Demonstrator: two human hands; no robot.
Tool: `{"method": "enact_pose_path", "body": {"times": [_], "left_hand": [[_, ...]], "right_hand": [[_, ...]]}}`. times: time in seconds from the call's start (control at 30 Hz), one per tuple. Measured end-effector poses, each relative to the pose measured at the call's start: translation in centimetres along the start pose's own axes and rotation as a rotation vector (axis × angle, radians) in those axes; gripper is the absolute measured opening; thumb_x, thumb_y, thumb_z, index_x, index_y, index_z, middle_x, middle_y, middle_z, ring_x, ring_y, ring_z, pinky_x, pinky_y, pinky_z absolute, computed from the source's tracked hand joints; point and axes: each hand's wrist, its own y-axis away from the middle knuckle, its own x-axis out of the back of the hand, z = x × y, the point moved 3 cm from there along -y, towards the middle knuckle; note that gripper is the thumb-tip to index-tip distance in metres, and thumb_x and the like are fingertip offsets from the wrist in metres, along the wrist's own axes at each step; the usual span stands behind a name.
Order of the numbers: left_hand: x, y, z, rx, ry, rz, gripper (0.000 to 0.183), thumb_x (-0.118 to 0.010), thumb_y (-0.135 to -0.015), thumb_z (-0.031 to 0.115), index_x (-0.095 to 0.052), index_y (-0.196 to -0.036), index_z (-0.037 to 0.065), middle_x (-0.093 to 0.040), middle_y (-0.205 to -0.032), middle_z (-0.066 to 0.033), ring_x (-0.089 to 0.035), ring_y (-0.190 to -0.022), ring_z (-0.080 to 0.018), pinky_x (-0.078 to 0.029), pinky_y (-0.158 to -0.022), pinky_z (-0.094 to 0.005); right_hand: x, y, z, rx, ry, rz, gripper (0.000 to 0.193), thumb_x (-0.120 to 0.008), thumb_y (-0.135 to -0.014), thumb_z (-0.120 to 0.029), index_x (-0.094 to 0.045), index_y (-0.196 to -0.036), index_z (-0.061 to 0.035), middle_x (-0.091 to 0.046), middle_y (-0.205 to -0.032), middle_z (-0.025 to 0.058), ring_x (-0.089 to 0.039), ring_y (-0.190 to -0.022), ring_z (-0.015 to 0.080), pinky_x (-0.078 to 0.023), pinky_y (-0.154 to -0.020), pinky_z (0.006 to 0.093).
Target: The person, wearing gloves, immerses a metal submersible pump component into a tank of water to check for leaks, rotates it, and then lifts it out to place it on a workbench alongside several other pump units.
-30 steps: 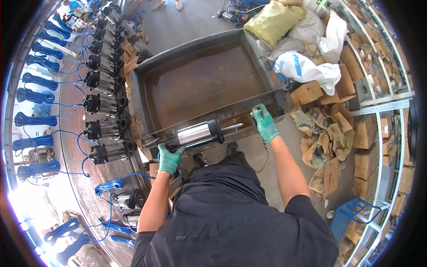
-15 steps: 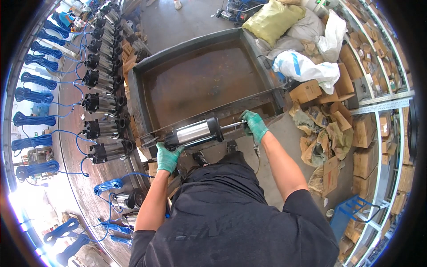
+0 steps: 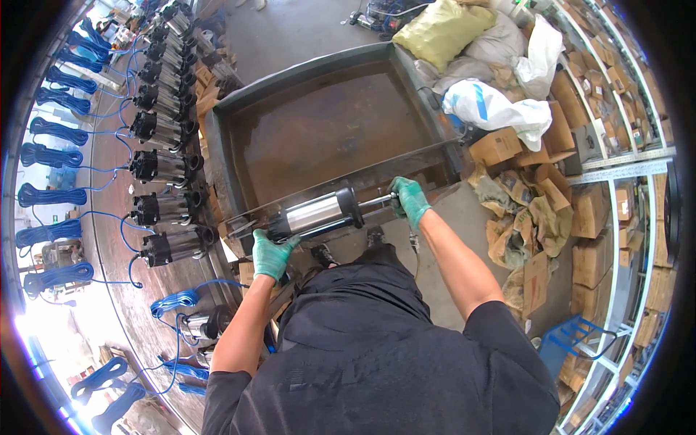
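A submersible pump (image 3: 313,213) with a shiny steel barrel and black ends lies sideways across the near edge of a water-filled trough (image 3: 217,138). My left hand (image 3: 272,255), in a green glove, is closed around its black left end. From the right end a thin metal rod (image 3: 375,201) sticks out. My right hand (image 3: 412,201), also gloved in green, is closed on a metal fitting at the rod's outer end; the fingers hide most of it. Below that hand hangs a thin hose (image 3: 415,250).
On the left, a wooden bench (image 3: 109,239) carries a row of similar pumps (image 3: 156,167) with coiled blue cables (image 3: 52,196). White sacks (image 3: 496,112), cardboard boxes (image 3: 496,147) and crumpled brown paper (image 3: 518,232) lie at the right, beside metal shelving (image 3: 616,174). A blue step stool (image 3: 569,341) stands lower right.
My right hand has shifted slightly left and up along with the fitting. My left hand and the pump stay almost in place; the whole view has moved a little.
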Motion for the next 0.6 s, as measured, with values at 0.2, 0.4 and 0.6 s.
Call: {"method": "enact_pose_path", "body": {"times": [0.2, 0.4, 0.6], "left_hand": [[-0.4, 0.7, 0.9, -0.069, 0.080, 0.056, 0.079, -0.094, -0.071, 0.034, -0.047, -0.120, -0.006, -0.070, -0.105, -0.0198, -0.067, -0.093, -0.0295, -0.053, -0.088, -0.0388], [0.0, 1.6, 2.1, -0.033, 0.098, 0.073, 0.077, -0.093, -0.072, 0.032, -0.047, -0.120, -0.005, -0.069, -0.106, -0.0194, -0.066, -0.094, -0.0293, -0.053, -0.089, -0.0386], [1.6, 2.1, 5.7, 0.039, -0.005, 0.007, 0.080, -0.091, -0.073, 0.035, -0.045, -0.121, -0.009, -0.065, -0.108, -0.0212, -0.064, -0.097, -0.0295, -0.053, -0.086, -0.0376]], "right_hand": [[2.1, 0.4, -0.1, 0.060, 0.005, -0.155, 0.009, -0.049, -0.096, -0.014, -0.055, -0.102, -0.0134, -0.055, -0.071, 0.0008, -0.045, -0.051, 0.0096, -0.034, -0.044, 0.0260], [10.7, 0.5, -7.0, 0.365, 0.771, 0.160, 0.028, -0.057, -0.096, -0.019, -0.051, -0.120, -0.0034, -0.066, -0.091, 0.0164, -0.067, -0.078, 0.0318, -0.053, -0.069, 0.0439], [15.7, -5.4, -10.5, 0.245, 1.566, 0.492, 0.035, -0.055, -0.098, -0.031, -0.059, -0.115, -0.0008, -0.067, -0.112, 0.0306, -0.064, -0.108, 0.0466, -0.051, -0.091, 0.0555]]}}
